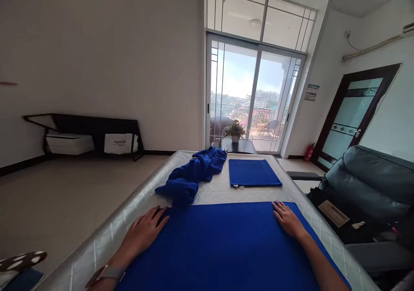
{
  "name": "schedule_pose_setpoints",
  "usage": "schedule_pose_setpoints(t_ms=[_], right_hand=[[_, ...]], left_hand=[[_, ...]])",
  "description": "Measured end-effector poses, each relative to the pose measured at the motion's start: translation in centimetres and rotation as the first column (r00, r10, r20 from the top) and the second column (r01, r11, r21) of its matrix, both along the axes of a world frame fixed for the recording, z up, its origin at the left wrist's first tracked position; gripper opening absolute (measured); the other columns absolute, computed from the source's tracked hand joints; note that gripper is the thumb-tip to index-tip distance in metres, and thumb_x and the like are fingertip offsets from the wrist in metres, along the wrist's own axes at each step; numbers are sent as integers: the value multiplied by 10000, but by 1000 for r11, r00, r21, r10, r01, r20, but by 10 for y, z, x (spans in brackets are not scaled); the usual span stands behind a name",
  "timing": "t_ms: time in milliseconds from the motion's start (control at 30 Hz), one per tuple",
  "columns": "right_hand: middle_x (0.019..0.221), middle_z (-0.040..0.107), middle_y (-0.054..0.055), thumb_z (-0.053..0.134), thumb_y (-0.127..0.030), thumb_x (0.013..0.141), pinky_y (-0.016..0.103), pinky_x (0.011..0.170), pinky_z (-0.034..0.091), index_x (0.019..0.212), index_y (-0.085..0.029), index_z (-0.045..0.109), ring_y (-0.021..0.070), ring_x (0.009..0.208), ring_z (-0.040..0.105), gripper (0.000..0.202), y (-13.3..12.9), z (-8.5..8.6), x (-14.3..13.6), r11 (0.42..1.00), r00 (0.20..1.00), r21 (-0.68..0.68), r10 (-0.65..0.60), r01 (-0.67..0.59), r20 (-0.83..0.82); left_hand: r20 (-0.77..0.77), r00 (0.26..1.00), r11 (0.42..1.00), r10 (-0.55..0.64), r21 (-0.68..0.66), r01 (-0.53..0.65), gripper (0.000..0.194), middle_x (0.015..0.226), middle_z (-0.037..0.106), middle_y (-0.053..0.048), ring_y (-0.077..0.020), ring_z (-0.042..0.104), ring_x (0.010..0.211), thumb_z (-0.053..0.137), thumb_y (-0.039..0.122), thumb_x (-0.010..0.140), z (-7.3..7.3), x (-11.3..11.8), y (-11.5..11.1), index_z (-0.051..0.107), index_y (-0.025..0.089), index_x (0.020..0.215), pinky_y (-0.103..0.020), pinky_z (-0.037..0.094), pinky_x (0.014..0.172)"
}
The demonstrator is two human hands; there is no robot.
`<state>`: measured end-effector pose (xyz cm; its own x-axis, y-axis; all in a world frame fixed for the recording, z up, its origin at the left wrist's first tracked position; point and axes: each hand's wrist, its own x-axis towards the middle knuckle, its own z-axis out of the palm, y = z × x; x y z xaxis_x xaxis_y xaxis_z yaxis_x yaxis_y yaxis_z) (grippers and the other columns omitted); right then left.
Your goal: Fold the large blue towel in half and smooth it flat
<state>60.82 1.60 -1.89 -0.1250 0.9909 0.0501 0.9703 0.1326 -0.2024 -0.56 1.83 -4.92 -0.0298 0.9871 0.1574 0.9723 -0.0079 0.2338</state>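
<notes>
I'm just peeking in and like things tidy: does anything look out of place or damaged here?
Only the crumpled blue heap looks odd, bunched up left of the folded square, while that and the spread cloth lie flat. No spill or damage shows.

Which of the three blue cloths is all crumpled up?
The far left cloth, bunched in a loose heap. The far right cloth lies in a flat rectangle; the nearest cloth is spread smooth.

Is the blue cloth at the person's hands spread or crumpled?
Spread: the blue cloth lies flat and smooth, with the left hand and right hand near its far corners.
</notes>
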Motion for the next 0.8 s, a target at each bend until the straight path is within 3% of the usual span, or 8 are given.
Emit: schedule_pose_setpoints(t_ms=[100, 200, 400, 800], right_hand=[[1720, 277, 42, 228, -512, 1070, 469, 1291, 192, 1630, -223, 386, 257, 1593, 233, 650, 5, -5, 28, 995, 994, 4, -97, 97, 43], [1724, 266, 30, 229, -504, 1072, 480, 1287, 199, 1635, -242, 375, 261, 1590, 246, 638, 10, -8, 39, 990, 988, -1, -139, 140, 60], [1714, 312, 29, 215, -517, 1077, 487, 1289, 185, 1641, -268, 361, 260, 1590, 243, 634, 13, -11, 47, 986, 984, -3, -165, 165, 69], [1698, 349, 71, 238, -484, 1051, 454, 1283, 212, 1627, -208, 399, 264, 1585, 261, 658, 10, -12, 43, 968, 965, 75, -246, 239, 92]], left_hand=[[7, 1000, 1000, 9, 14, -9, 640, 1658, 457, -112, -344, 415, 1522, 306, 557, 1018, -5, -4, 3, 488, 270, 1561, -580, 316, 1242], [5, 1000, 999, -6, 33, 6, 632, 1623, 505, -99, -347, 451, 1495, 329, 574, 1004, -8, -7, 5, 514, 292, 1539, -593, 355, 1216], [-24, 1000, 1000, -6, 6, 6, 679, 1642, 468, -147, -357, 451, 1494, 291, 578, 1001, -5, -6, 5, 507, 235, 1546, -591, 355, 1214], [-19, 1000, 1000, 14, 0, -14, 621, 1631, 492, -112, -311, 413, 1519, 318, 537, 1014, 10, 7, -2, 502, 264, 1541, -552, 299, 1244]])
